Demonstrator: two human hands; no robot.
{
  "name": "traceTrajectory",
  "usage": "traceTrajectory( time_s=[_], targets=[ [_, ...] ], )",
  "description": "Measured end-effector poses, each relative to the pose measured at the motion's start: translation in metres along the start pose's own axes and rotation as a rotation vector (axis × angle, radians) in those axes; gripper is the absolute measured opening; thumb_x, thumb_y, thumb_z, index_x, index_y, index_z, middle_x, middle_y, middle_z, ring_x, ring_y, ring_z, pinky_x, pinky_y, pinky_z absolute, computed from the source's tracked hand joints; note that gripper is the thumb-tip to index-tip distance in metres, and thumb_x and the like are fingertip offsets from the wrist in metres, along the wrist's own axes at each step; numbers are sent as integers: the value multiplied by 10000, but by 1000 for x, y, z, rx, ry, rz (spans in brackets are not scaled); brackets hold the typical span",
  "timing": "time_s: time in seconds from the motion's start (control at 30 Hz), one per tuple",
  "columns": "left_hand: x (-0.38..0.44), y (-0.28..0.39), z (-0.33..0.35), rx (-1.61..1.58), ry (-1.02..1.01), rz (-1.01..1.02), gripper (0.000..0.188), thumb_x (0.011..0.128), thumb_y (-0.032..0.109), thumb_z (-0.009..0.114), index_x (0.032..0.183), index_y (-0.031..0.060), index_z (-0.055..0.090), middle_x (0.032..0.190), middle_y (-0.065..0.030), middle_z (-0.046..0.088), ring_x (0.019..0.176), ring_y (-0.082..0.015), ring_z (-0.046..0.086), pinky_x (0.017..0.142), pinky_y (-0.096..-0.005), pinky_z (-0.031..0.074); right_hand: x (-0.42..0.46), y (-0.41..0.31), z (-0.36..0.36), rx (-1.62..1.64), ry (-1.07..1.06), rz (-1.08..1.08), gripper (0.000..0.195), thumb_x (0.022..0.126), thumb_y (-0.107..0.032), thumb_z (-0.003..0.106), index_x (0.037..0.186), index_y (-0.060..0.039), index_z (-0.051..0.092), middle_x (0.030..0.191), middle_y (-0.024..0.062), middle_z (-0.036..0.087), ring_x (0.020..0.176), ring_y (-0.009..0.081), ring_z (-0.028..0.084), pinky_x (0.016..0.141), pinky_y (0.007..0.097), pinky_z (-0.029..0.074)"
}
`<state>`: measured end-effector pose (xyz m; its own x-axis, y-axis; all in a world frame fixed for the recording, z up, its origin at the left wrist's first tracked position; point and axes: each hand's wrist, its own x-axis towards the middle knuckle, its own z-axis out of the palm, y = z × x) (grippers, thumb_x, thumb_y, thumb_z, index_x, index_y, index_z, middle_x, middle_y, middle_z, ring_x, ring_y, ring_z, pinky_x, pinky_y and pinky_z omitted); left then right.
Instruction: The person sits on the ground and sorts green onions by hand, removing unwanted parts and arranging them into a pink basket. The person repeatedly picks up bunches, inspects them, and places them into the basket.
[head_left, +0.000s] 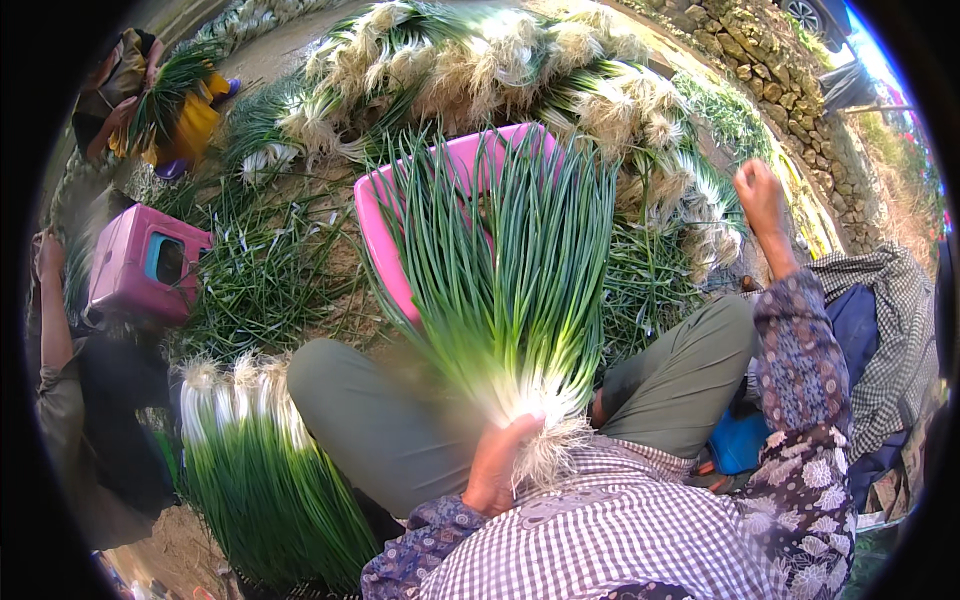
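Note:
A large bunch of green onions (517, 262) fans out over a pink plastic stool (382, 240), its leaves pointing away from me. My left hand (502, 457) grips the bunch at its white stems, just above the roots, close to my checked apron. My right hand (759, 191) is raised at the right, away from the bunch, with its fingers curled; whether something small is between them cannot be told. Beside my left knee lie trimmed green onions (262, 480) in a neat row, roots towards the top of the view.
Piled green onions with roots (480, 67) lie beyond the stool. Loose leaves (255, 277) cover the ground at the left, near another pink stool (127, 255). Two other people (60, 420) are at the left. A stone wall (795, 112) runs along the upper right.

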<state>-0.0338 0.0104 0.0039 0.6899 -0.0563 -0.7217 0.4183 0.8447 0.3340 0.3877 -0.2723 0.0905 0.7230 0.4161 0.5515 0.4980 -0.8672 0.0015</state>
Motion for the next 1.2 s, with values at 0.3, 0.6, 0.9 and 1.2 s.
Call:
traceTrajectory(
  time_s=[0.3, 0.6, 0.9, 1.2],
  targets=[
    [-24, 15, 25, 101, -83, 106, 429, 855, 131, 627, 1243, -14, 514, 1152, -91, 597, 1053, -172, 570, 921, -309, 439, -132, -116, -92, -14, -541, -257, 728, 663, -182, 775, 1319, -110, 468, 1427, 163, 356, 1281, 355, 374, 996, 451, 388],
    [-52, 53, 38, 387, -224, 391, 548, 847, 255, 644, 1270, -48, 474, 1194, -117, 569, 1072, -185, 554, 938, -326, 429, -140, -262, -59, 920, -310, -782, 364, 867, -215, 525, 1217, -135, 588, 1391, 99, 493, 1336, 295, 394, 1057, 444, 297],
    [-43, 122, 36, 1281, 174, 1537, 1391, 398, 322, 938, 1495, 40, 130, 1540, -244, 118, 1424, -408, 156, 1131, -483, 204, -90, -304, -99, 2200, -703, 245, 435, 907, -307, 568, 1194, 18, 527, 1225, 206, 552, 1043, 296, 607, 886, 400, 529],
    [-51, 135, 50, 654, 419, 2091, 1274, 465, 283, 901, 1439, 1, 130, 1431, -242, 205, 1310, -394, 201, 1067, -503, 218, -38, -426, -161, 1871, -254, -694, 472, 882, -212, 633, 1277, -3, 481, 1280, 180, 539, 1129, 276, 573, 935, 379, 489]
  ],
)
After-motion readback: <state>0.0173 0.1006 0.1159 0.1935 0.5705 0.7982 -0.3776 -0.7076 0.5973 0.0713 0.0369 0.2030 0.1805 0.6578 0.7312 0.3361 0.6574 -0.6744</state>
